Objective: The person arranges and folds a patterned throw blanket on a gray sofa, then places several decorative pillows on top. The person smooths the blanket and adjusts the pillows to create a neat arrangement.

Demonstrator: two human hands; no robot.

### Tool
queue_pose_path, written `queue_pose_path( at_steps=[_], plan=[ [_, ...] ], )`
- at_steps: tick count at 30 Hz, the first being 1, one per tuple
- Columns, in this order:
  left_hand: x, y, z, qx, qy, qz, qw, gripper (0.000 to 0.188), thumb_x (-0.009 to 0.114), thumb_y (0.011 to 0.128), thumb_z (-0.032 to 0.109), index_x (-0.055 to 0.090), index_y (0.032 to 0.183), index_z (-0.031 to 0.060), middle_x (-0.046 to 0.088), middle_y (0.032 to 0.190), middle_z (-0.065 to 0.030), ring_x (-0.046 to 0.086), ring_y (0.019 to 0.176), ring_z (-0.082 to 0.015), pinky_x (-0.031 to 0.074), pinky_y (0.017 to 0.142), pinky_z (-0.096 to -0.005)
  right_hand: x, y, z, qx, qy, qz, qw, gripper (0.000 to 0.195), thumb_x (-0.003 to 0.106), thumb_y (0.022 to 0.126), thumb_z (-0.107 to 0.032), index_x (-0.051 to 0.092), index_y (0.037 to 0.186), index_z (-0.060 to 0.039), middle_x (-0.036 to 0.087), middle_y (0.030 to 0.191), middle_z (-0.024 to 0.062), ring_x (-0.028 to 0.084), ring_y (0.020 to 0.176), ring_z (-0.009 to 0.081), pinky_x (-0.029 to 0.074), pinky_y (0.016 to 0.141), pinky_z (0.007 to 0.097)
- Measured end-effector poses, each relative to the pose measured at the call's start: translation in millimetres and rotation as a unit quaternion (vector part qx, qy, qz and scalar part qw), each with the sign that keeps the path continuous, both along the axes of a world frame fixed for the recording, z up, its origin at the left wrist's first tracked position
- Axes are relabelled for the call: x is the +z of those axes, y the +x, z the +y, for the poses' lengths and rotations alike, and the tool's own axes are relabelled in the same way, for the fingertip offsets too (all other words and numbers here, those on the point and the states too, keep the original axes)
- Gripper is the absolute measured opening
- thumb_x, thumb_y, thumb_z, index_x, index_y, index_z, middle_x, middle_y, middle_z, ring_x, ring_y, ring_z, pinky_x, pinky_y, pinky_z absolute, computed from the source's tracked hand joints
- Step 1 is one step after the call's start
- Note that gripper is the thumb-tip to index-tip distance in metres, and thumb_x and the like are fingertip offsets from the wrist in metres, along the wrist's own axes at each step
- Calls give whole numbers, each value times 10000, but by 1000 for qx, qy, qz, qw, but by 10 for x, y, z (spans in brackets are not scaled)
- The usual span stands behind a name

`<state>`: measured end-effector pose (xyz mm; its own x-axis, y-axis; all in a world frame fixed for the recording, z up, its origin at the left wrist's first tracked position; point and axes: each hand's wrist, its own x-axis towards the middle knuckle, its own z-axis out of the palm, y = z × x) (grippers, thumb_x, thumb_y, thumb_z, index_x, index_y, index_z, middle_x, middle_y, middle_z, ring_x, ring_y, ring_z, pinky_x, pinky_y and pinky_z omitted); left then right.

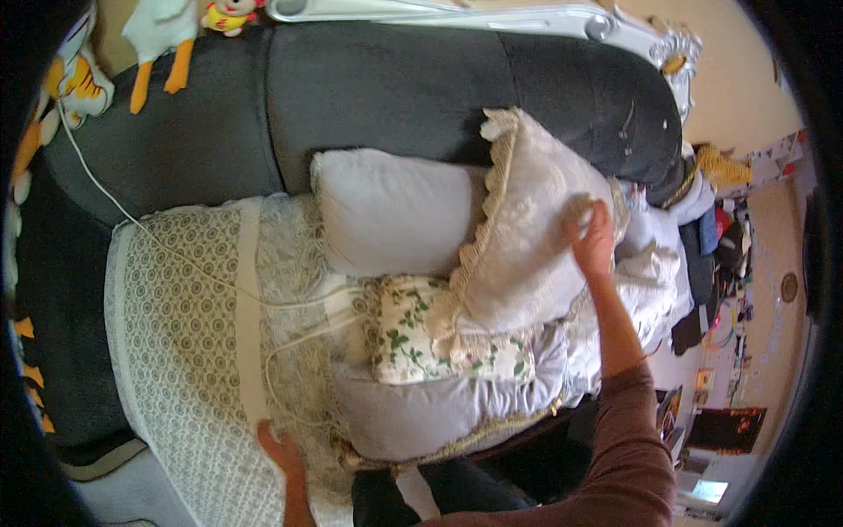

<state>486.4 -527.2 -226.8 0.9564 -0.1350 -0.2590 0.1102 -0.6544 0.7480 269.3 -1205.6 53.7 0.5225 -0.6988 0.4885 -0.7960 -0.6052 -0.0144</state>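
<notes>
My right hand (593, 240) is at the right side of a cream lace-trimmed cushion (527, 230), its fingers curled on the fabric. This cushion stands tilted, with scalloped lace along its left edge. Partly under it lies a white cushion with a green leaf print (411, 329). A plain pale cushion (395, 211) rests behind, against the sofa back. Nearest me is a grey-lilac cushion (408, 418). My left hand (283, 451) is low over the patterned lace sofa cover (184, 296), fingers loosely bent and apart, with nothing seen in it.
A white cable (197, 267) crosses the cover and runs towards the cushions. The dark sofa back (388, 92) carries plush toys, including a white one with orange legs (161, 39). A silver ornate frame (461, 16) runs behind it. More bunched fabric (649, 270) lies at the right.
</notes>
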Motion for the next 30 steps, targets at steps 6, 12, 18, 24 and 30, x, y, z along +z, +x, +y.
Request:
queue_pose_path(
  at_steps=[6,12,18,24,30],
  plan=[
    [1184,-1131,-1122,-288,-9,-7,958,476,625,825,162,482,1229,-44,487,1250,-229,445,1191,-389,357,1012,-462,-1123,-1766,269,-309,423,-79,848,893,712,754,-534,404,1321,84,534,1242,253,521,1155,332,397,983,404],
    [1569,-783,-1635,-310,134,139,931,625,707,772,265,455,1256,-41,460,1285,-232,473,1148,-363,392,954,-451,-1179,-1899,190,-240,505,-469,683,983,776,736,-436,264,1424,45,444,1364,188,440,1235,297,370,993,437],
    [1213,-1072,-1623,-347,211,167,899,827,687,784,383,293,1392,-15,367,1386,-219,386,1267,-379,338,1001,-542,-1448,-1919,-407,-155,543,-489,665,653,734,799,-332,450,1293,-12,558,1229,117,527,1110,238,438,907,396],
    [1693,-1069,-1988,-370,330,225,838,830,568,897,390,112,1477,8,147,1528,-184,136,1418,-351,239,1068,-599,-1827,-2005,-496,-267,287,-232,890,872,765,674,-583,533,1128,125,608,1098,248,601,961,355,494,813,449],
    [1685,-1240,-1773,-329,280,248,867,780,519,943,350,71,1490,21,61,1556,-167,80,1436,-339,227,1068,-631,-1715,-1767,-506,-192,346,-297,869,844,665,749,-602,491,1256,51,526,1269,205,536,1133,330,436,947,470]
  ],
)
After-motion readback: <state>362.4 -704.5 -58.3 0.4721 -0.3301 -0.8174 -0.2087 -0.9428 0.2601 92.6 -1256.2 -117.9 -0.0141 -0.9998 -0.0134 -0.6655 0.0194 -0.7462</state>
